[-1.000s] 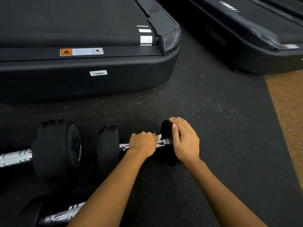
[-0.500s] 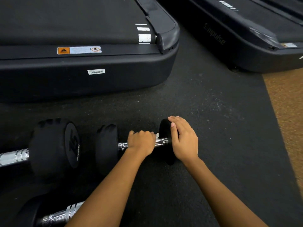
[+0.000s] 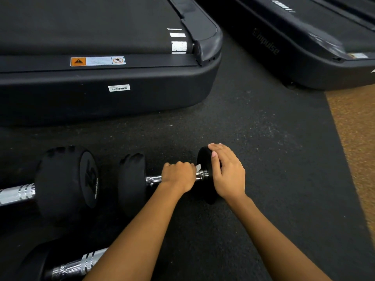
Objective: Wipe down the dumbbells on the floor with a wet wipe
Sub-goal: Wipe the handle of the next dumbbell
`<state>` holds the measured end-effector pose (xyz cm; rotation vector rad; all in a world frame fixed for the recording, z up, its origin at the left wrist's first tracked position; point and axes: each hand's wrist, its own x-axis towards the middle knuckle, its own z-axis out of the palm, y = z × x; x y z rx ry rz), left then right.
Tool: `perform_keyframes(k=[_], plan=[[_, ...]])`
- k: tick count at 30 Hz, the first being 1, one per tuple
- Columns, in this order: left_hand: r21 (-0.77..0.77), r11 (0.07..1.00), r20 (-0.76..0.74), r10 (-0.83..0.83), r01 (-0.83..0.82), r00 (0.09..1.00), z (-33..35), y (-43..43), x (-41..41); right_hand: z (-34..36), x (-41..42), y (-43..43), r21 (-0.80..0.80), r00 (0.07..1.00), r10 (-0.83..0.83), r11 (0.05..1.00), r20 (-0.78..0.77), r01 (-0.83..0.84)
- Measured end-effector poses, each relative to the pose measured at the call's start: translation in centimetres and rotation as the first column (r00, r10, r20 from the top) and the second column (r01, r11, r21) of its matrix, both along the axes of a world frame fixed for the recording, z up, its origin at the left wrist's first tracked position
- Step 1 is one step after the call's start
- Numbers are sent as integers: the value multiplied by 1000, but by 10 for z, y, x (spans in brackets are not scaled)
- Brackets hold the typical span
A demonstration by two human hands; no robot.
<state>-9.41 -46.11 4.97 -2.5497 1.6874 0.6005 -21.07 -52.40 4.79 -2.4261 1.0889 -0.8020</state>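
Head view: the small dumbbell [image 3: 132,179] is noted lying on the black floor [image 3: 263,149], in front of a treadmill [image 3: 101,94]. The left hand [image 3: 178,175] is closed in a fist round the chrome handle [image 3: 153,179]. The wet wipe [image 3: 198,167] is wrapped inside that fist, and only a white corner is seen, toward the right head. The right hand [image 3: 227,173] is laid with fairly straight fingers over the right head, and nothing is held in it.

Progress, as judged: wiping of the handle is under way. Whether the heads have been wiped cannot be told. The larger dumbbell [image 3: 65,183], marked 15 and just beside on the left, and the third dumbbell [image 3: 77,266] at lower left are touched by neither hand. Both are taken as left to do, though no wetness can be read on them.
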Motion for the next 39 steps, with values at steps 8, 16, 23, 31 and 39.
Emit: perform_keyframes(k=[8, 16, 23, 31, 39], plan=[[-365, 931, -180, -90, 18, 980, -16, 20, -4, 0, 0, 0, -6, 1000, -1, 1000, 13, 1], [-449, 889, -69, -130, 86, 989, -8, 16, -13, 0, 0, 0, -16, 1000, -5, 1000, 21, 6], [-462, 862, 80, -194, 208, 978, -10, 26, -7, 0, 0, 0, -20, 1000, -10, 1000, 8, 10], [-514, 847, 29, -139, 134, 990, -9, 18, -18, -1, 1, -1, -25, 1000, -6, 1000, -3, 6], [-493, 870, -112, -43, -18, 993, -19, 22, -14, -1, 1, 1, -23, 1000, -12, 1000, -6, 12]])
